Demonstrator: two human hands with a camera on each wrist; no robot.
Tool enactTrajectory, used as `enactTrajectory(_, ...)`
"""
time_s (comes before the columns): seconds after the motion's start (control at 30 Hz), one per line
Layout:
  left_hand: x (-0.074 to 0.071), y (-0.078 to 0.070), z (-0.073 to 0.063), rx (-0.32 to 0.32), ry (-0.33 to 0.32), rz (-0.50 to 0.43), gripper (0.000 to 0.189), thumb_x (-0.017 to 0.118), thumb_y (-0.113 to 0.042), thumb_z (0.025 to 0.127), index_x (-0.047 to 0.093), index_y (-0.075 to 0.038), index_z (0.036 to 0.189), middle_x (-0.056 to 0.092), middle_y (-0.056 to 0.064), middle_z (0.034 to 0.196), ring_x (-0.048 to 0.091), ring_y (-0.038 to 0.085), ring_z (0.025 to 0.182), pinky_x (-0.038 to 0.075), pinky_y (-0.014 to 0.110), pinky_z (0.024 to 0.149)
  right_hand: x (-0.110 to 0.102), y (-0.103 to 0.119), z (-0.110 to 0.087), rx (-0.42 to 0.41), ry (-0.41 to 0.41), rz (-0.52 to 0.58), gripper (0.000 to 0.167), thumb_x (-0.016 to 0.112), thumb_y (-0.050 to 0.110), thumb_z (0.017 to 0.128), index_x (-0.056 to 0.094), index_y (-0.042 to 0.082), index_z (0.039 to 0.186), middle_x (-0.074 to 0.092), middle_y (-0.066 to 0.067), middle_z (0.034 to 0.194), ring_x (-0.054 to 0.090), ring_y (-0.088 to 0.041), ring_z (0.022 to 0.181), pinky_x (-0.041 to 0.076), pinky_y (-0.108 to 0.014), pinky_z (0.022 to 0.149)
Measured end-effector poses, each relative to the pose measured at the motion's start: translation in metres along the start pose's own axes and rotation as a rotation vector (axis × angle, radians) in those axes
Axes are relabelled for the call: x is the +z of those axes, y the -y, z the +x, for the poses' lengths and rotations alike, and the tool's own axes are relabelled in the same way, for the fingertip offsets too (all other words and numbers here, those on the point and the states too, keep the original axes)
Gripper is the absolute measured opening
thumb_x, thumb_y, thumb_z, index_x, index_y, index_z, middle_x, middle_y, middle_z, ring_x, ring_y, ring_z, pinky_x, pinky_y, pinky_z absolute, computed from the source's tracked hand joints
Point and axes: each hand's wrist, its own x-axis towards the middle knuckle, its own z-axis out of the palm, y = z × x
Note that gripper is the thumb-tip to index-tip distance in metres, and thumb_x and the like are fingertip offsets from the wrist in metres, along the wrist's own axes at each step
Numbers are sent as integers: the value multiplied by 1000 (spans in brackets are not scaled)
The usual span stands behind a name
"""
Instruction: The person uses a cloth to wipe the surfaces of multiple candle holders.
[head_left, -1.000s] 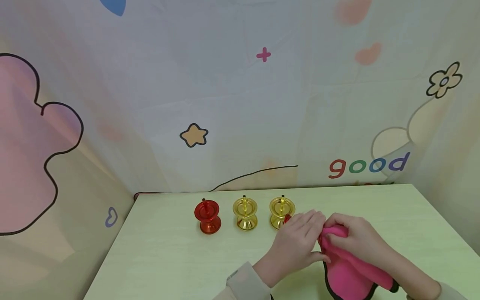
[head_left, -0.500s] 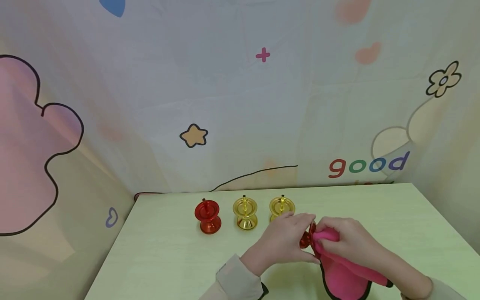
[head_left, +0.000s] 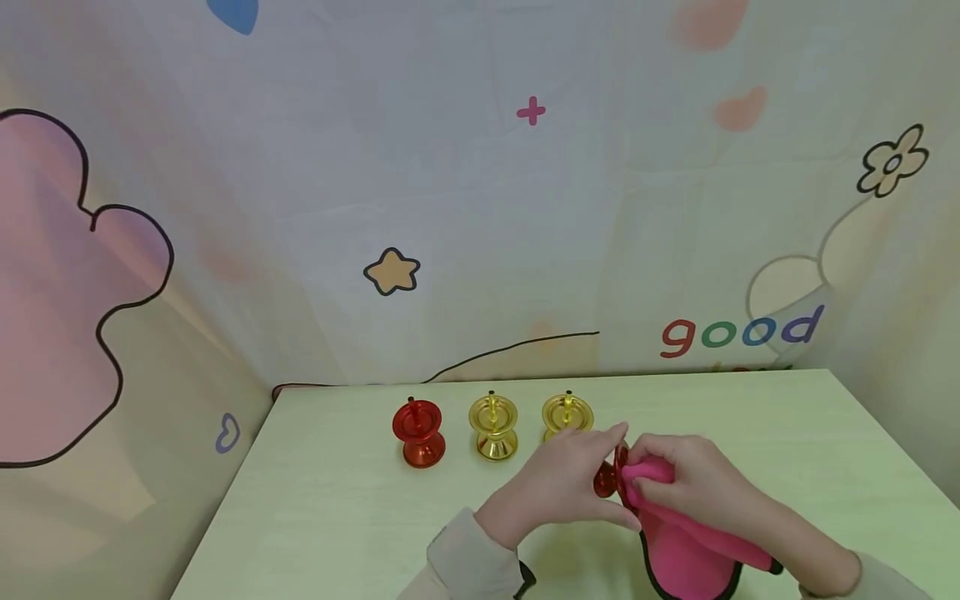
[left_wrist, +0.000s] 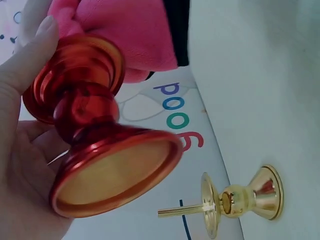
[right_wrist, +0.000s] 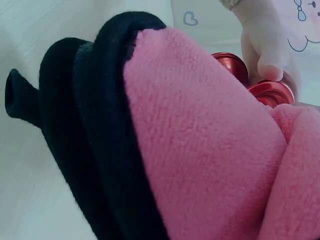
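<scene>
My left hand (head_left: 555,479) holds a red metal candle holder (left_wrist: 87,110) tipped on its side, thumb on the dish rim and fingers round the far side. Its hollow base faces the left wrist camera. My right hand (head_left: 697,483) grips a bunched pink cloth (head_left: 690,546) with black edging and presses it against the dish side. Loose cloth hangs below that hand. The right wrist view is largely filled by the cloth (right_wrist: 200,130), with the red holder (right_wrist: 272,94) partly visible behind it. The cloth hides the inside of the dish.
Along the back of the pale table (head_left: 315,517) stand a red candle holder (head_left: 418,433) and two gold ones, the middle one (head_left: 494,429) and the right one (head_left: 567,412). My left hand partly covers the right one. A printed curtain (head_left: 480,208) hangs behind.
Both hands have shifted slightly left and closer to me with the red holder and cloth. The left hand has turned, so more of the holder shows. Little differs over the last half second.
</scene>
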Motion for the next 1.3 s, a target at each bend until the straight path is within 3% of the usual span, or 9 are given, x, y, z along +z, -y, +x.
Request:
enactTrajectory(0.13, 0, -1, 1, -13, -1, -85, 68, 68, -60, 61, 47, -18, 110, 51, -17, 78, 44, -5, 66, 36, 5, 57, 1, 2, 0, -4, 12, 1, 14, 66, 11, 75, 60, 18, 85, 63, 5, 78, 50, 0, 62, 45, -15, 51)
enactTrajectory(0.33, 20, -5, -6, 98, -315, 216, 83, 64, -64, 62, 46, -9, 122, 58, -2, 116, 54, 7, 107, 39, 22, 96, 1, -1, 2, 89, -5, 97, 11, 62, 8, 77, 59, 15, 85, 62, 1, 80, 51, -5, 63, 47, -20, 51)
enactTrajectory(0.43, 28, -3, -9, 127, -398, 295, 90, 62, -65, 63, 42, -5, 127, 56, 3, 121, 51, 11, 113, 39, 25, 97, 2, -3, 3, 109, -4, 130, 10, 62, 9, 77, 59, 14, 85, 62, 0, 81, 51, -5, 62, 47, -21, 51)
enactTrajectory(0.5, 27, -2, -10, 131, -362, 259, 92, 61, -66, 62, 40, -5, 128, 55, 2, 122, 51, 10, 113, 39, 24, 97, 2, -4, 3, 100, 5, 137, 9, 62, 10, 77, 59, 14, 85, 62, 0, 80, 52, -4, 63, 47, -21, 52)
enactTrajectory(0.63, 15, 2, -7, 67, -137, 58, 99, 62, -66, 62, 33, -5, 134, 56, -6, 115, 51, 1, 100, 40, 14, 90, 2, -4, 1, 38, 30, 87, 10, 64, 13, 77, 58, 18, 84, 62, 4, 78, 50, -2, 63, 46, -19, 51)
enactTrajectory(0.8, 4, 2, -4, -38, 56, -118, 94, 67, -60, 62, 34, -10, 135, 56, -15, 82, 48, -5, 68, 38, 4, 59, 4, -2, 0, -36, 49, 54, 12, 66, 16, 77, 58, 20, 84, 62, 7, 77, 50, 0, 62, 46, -18, 51)
enactTrajectory(0.9, 7, -1, -6, -28, -7, -43, 89, 67, -60, 62, 38, -10, 130, 57, -12, 84, 51, -3, 72, 40, 6, 62, 4, -1, 2, 3, 40, 74, 11, 65, 14, 78, 58, 18, 86, 62, 4, 79, 50, -2, 64, 46, -19, 51)
enactTrajectory(1.13, 24, -5, -14, 94, -345, 334, 90, 60, -65, 65, 40, -4, 129, 53, 3, 125, 50, 11, 115, 37, 26, 99, 5, -3, 6, 106, 11, 185, 10, 61, 8, 78, 60, 11, 88, 62, -3, 83, 53, -6, 65, 48, -21, 53)
enactTrajectory(1.3, 15, -2, -13, 47, -170, 173, 98, 58, -69, 63, 34, -7, 135, 51, -1, 126, 48, 7, 114, 36, 26, 99, 5, -4, 4, 63, 34, 141, 9, 63, 12, 78, 59, 14, 86, 62, 0, 81, 52, -4, 64, 48, -20, 52)
